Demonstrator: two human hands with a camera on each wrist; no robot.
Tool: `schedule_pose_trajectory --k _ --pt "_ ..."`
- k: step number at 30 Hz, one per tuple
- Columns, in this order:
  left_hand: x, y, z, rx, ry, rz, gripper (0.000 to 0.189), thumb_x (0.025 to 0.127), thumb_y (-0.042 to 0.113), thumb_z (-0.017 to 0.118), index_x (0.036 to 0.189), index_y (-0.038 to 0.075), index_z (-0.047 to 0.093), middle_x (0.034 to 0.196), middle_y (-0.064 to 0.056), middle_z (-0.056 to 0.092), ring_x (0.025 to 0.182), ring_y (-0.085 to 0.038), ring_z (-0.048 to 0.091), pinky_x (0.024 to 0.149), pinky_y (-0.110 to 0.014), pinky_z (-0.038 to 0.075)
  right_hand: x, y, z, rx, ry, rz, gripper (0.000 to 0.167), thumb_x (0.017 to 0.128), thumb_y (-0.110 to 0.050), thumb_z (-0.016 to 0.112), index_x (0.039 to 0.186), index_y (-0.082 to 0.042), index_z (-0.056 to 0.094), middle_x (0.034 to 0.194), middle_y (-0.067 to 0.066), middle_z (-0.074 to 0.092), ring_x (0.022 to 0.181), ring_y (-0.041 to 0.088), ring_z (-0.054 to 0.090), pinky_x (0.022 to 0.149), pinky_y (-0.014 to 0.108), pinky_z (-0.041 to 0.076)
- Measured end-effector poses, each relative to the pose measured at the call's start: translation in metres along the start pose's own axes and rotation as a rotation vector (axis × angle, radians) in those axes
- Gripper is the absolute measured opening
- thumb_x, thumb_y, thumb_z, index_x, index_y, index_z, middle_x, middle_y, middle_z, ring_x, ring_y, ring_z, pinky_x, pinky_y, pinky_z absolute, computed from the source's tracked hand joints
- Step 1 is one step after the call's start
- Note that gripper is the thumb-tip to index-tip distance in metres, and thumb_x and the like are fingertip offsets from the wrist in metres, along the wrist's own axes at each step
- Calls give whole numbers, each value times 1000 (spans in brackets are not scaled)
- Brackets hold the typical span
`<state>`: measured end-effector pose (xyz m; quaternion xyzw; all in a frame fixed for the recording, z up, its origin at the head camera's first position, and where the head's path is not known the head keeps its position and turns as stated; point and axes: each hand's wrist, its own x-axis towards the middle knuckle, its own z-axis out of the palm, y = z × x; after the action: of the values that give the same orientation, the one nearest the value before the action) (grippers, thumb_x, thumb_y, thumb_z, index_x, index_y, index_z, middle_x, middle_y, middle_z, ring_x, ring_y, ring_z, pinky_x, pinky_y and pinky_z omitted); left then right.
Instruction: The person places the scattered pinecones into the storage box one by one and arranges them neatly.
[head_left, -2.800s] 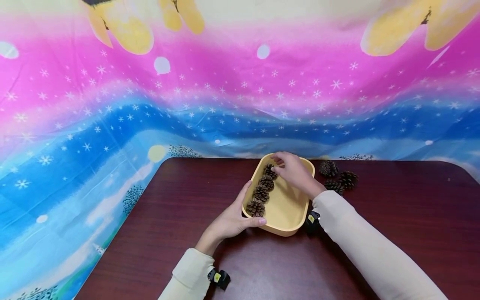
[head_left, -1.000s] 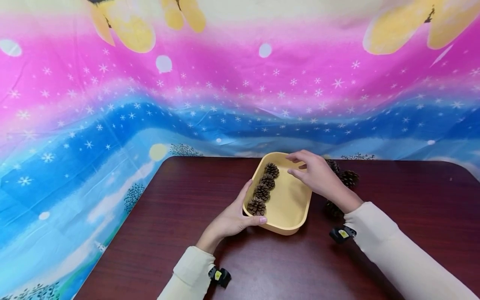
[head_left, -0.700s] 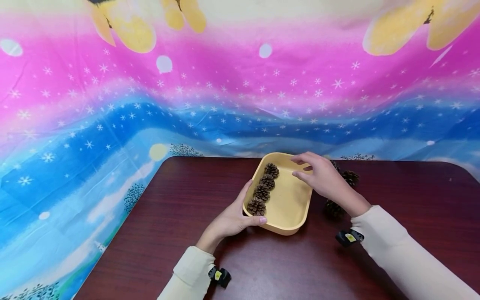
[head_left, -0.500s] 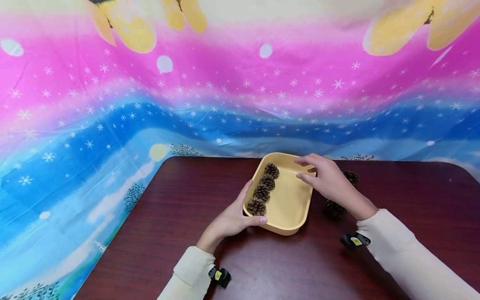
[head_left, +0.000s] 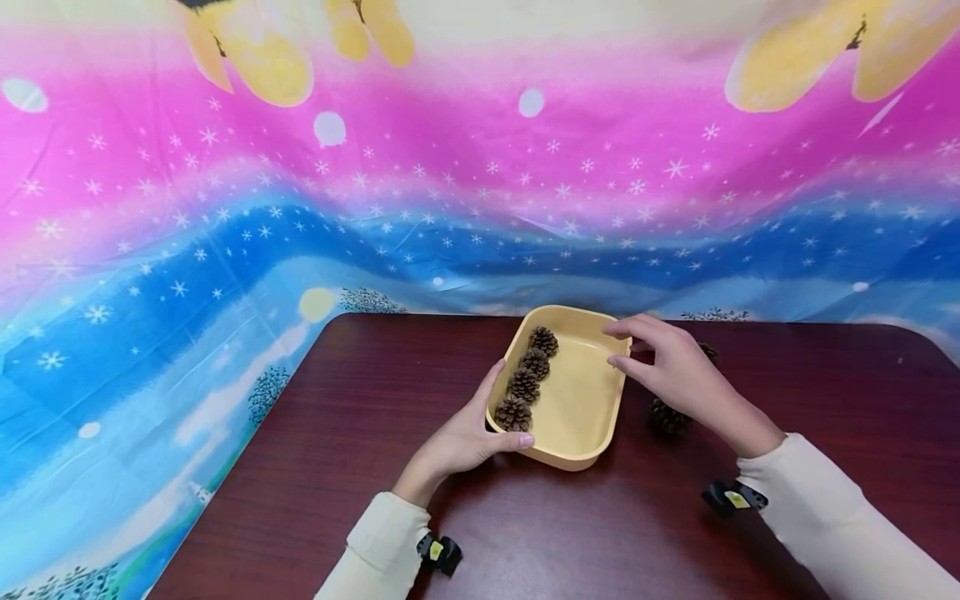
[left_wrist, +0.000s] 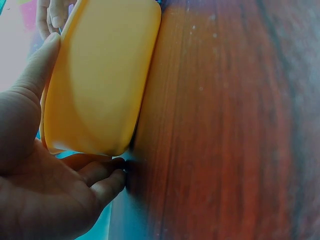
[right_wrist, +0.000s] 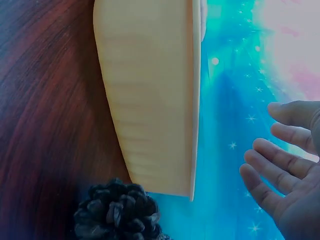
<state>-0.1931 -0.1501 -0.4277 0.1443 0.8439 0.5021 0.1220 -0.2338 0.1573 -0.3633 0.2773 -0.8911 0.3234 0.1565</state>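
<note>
A yellow rectangular box [head_left: 577,400] stands slightly turned on the table, its open top facing up. Several brown pine cones [head_left: 524,385] line its left inner wall in a row. My left hand [head_left: 461,437] grips the box at its near left corner, thumb over the front rim and fingers along the side. Over the right rim hovers my right hand [head_left: 667,358], fingers loosely bent and nothing between them. Beyond that hand, partly covered by it, a loose pine cone [head_left: 667,418] lies on the table; the right wrist view shows a pine cone [right_wrist: 119,212] beside the box.
The dark red-brown wooden table [head_left: 360,400] reaches back to a hanging cloth [head_left: 465,183] printed in pink and blue with snowflakes. Part of another pine cone [head_left: 708,353] shows behind the right hand. Each wrist wears a black camera strap.
My right hand has drawn back from the pine cone at the row's far end, letting it go, and moved right to the box's right rim. The left hand and box have hardly moved.
</note>
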Motion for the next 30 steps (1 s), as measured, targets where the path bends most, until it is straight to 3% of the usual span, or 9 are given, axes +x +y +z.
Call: schedule_pose_trajectory --k 6,14,19,23,26,30 --pt "0 0 0 -4 0 -5 117 87 38 86 169 37 4 173 -11 26 154 -31 34 127 -56 27 -10 3 -1 15 18 -20 33 90 -2 80 122 -5 73 119 12 73 95 26 72 82 43 62" --pt "0 1 2 10 1 -16 116 87 39 86 169 38 3 173 -12 26 154 -33 34 127 -57 27 -20 10 -3 51 -6 -8 34 92 -4 79 125 -6 72 122 11 72 101 29 72 84 45 62" --pt "1 1 2 6 1 -15 116 87 38 86 169 39 4 173 -11 25 155 -33 33 127 -57 26 -25 14 -3 38 23 -36 36 89 -3 82 123 -8 74 120 9 73 103 27 70 85 34 61" --pt "0 1 1 7 3 -20 116 87 38 86 169 39 3 173 -11 25 155 -33 33 127 -57 26 -29 19 -4 30 19 -47 36 88 -2 82 123 -10 74 118 6 74 103 17 69 85 25 60" --pt "0 1 1 7 3 -22 116 87 38 86 169 39 3 173 -11 25 154 -33 33 127 -57 26 -33 23 -5 18 2 -50 36 88 -3 83 122 -10 74 116 5 75 102 11 68 85 25 60" --pt "0 0 1 3 2 -17 116 87 38 86 169 39 3 173 -11 25 154 -33 33 127 -57 26 -38 29 -7 5 -22 -64 36 86 -2 84 120 -10 75 115 3 76 102 12 68 84 29 61"
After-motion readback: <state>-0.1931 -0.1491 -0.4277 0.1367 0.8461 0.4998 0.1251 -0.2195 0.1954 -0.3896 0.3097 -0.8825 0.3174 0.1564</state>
